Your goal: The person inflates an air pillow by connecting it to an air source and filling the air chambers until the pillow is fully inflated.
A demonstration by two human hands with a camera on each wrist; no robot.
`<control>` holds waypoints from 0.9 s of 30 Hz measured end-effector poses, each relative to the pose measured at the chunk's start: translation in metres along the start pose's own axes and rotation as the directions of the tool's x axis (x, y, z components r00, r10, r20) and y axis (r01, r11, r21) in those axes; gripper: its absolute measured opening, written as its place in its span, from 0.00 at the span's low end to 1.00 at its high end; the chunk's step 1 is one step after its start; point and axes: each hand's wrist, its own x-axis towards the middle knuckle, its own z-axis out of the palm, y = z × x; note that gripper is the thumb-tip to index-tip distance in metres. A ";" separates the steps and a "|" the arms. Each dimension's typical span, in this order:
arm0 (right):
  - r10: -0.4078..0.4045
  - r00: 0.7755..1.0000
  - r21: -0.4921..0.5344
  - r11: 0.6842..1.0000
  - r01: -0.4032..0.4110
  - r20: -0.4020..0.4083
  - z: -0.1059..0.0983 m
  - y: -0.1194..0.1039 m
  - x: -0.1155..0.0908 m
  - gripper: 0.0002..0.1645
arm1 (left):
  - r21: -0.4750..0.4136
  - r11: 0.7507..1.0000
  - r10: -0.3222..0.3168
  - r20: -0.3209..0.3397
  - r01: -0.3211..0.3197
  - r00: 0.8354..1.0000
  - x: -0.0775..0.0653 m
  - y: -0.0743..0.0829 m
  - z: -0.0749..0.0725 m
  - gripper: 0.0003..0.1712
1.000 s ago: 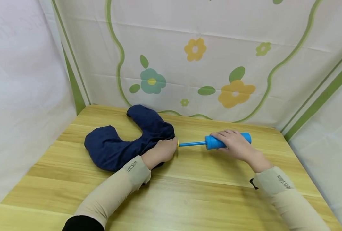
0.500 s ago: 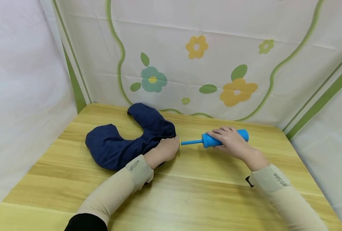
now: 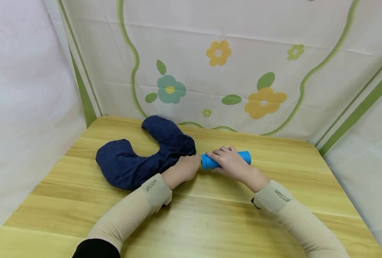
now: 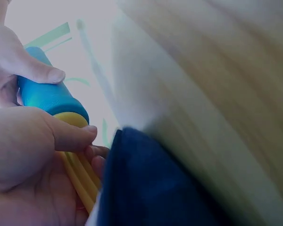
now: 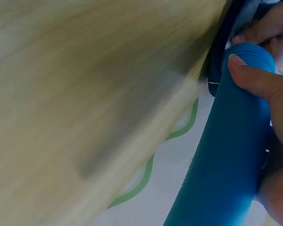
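Note:
A navy U-shaped neck pillow (image 3: pixel 120 166) lies on the table, its curved back toward the right. At that edge my left hand (image 3: pixel 185 168) grips the yellow end (image 4: pixel 71 118) of a blue hand pump (image 3: pixel 245 157), thumb on top in the left wrist view. Dark pillow fabric is right beside those fingers; where the pump's tip meets the pillow is hidden. My right hand (image 3: pixel 232 164) wraps around the pump's blue barrel (image 5: pixel 226 141), close to the left hand. Almost no rod shows between the barrel and the yellow end.
The wooden table (image 3: pixel 203 222) carries the pillow and pump. A white flower-printed curtain (image 3: pixel 191 53) hangs behind its back edge, with plain white cloth (image 3: pixel 26 107) at the left and more at the right.
My right hand has slid the blue barrel leftward over the rod, up to my left hand. The left hand and the pillow have stayed almost in place.

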 end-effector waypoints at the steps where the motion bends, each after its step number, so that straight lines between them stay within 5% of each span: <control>1: -0.003 1.000 0.005 1.000 0.003 -0.004 0.000 -0.001 0.001 0.38 | -0.001 1.000 0.000 0.003 0.000 1.000 -0.001 0.000 0.000 0.24; 14: 0.084 0.993 0.121 0.988 -0.094 0.082 -0.009 0.022 -0.024 0.40 | 0.075 0.996 0.059 -0.056 -0.054 0.997 -0.006 -0.008 0.000 0.11; 27: 0.136 0.982 0.136 0.979 -0.154 0.131 -0.026 0.055 -0.064 0.39 | 0.106 0.991 0.096 -0.109 -0.084 0.989 -0.007 -0.011 0.007 0.13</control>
